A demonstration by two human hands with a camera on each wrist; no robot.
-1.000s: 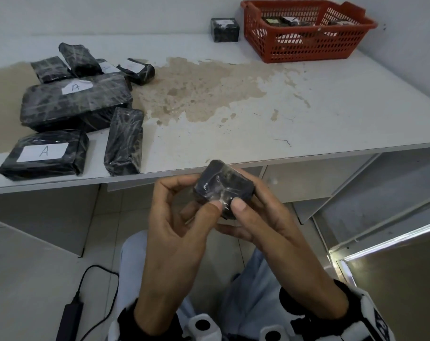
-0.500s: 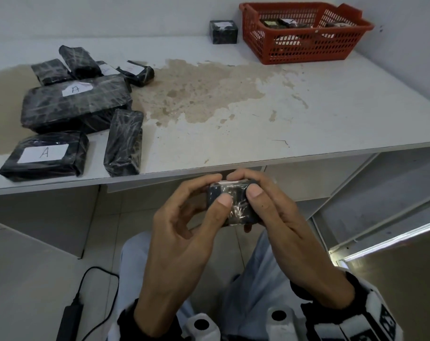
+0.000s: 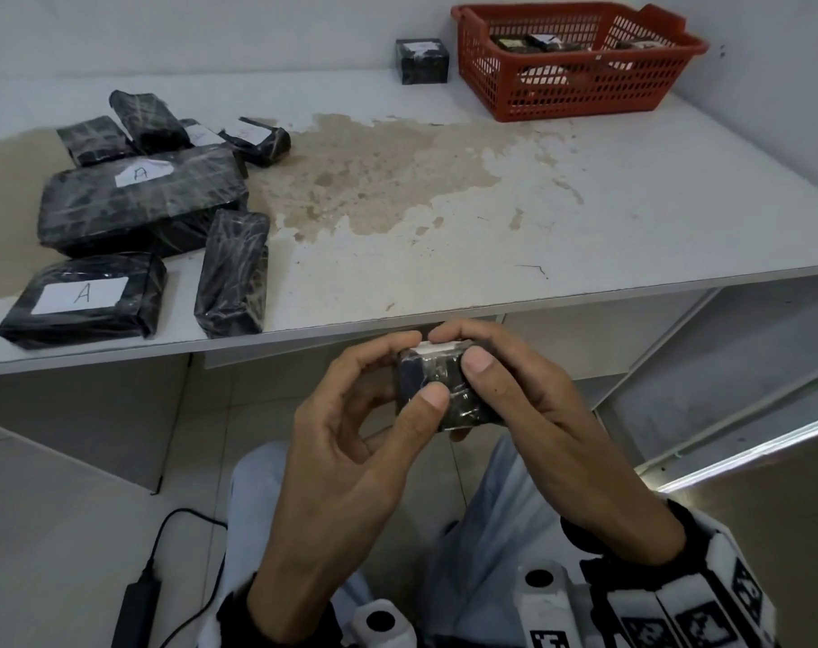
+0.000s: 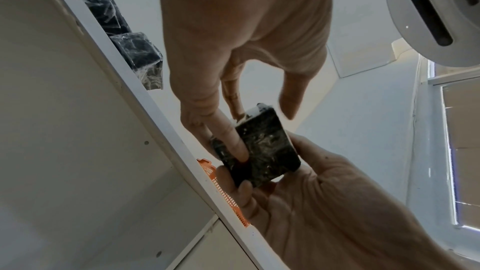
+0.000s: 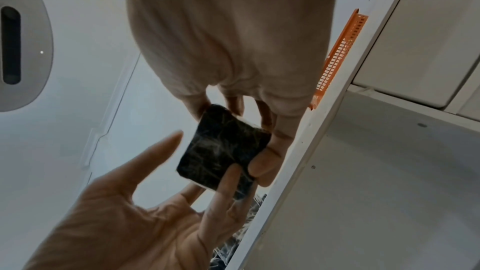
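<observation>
A small black film-wrapped packet [image 3: 449, 395] with a white label strip along its top edge is held over my lap, just in front of the table's front edge [image 3: 397, 327]. My right hand [image 3: 467, 350] grips it from the right, thumb on the near face and fingers behind. My left hand [image 3: 416, 369] curls round its left side. In the left wrist view its fingers [image 4: 233, 141] lie along the packet [image 4: 262, 151]. In the right wrist view the packet [image 5: 223, 149] shows its dark face, and the left thumb [image 5: 166, 147] stands a little off it.
Several black wrapped parcels [image 3: 140, 203] lie at the table's left, two showing "A" labels. A red basket [image 3: 580, 81] holding packets stands at the back right, with a small black box [image 3: 422, 60] beside it. A power adapter with its cable [image 3: 138, 605] lies on the floor.
Both hands turned the small packet from a tilted pose so that its white label edge faces up. They also lifted it slightly toward the table edge.
</observation>
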